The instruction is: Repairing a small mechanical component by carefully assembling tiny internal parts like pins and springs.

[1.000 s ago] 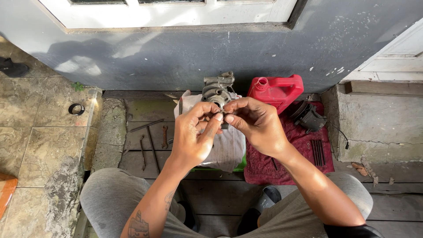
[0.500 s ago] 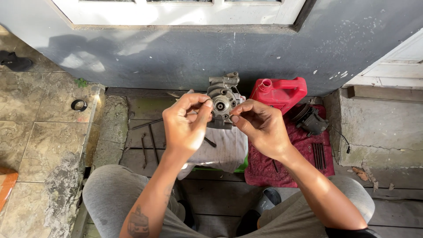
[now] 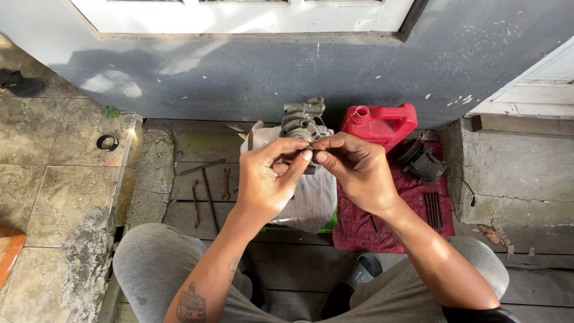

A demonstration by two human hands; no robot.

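Two bare hands meet fingertip to fingertip just in front of a grey metal engine part (image 3: 302,119): the left hand (image 3: 270,179) and the right hand (image 3: 354,170) are both pinched narrow on something small between thumbs and forefingers, too tiny and too covered by the fingers to identify. The engine part stands on a pale cloth (image 3: 314,197) directly behind the fingertips, at the foot of a grey wall (image 3: 239,78). Work this fine is best done with slow, even finger pressure and the piece kept over the cloth, so that it would land softly if it slipped; the gaps in the wooden boards (image 3: 191,179) beneath the cloth could swallow it. To the right of the engine part stands a red plastic jug (image 3: 382,122), and beyond that a dark round component (image 3: 418,160) on a red rag (image 3: 412,206). To the left of the engine part, a wrench (image 3: 225,184) and thin rods lie on the boards, with a black ring (image 3: 107,142) further left on the stone tiles. The person's grey-trousered knees frame the scene below.
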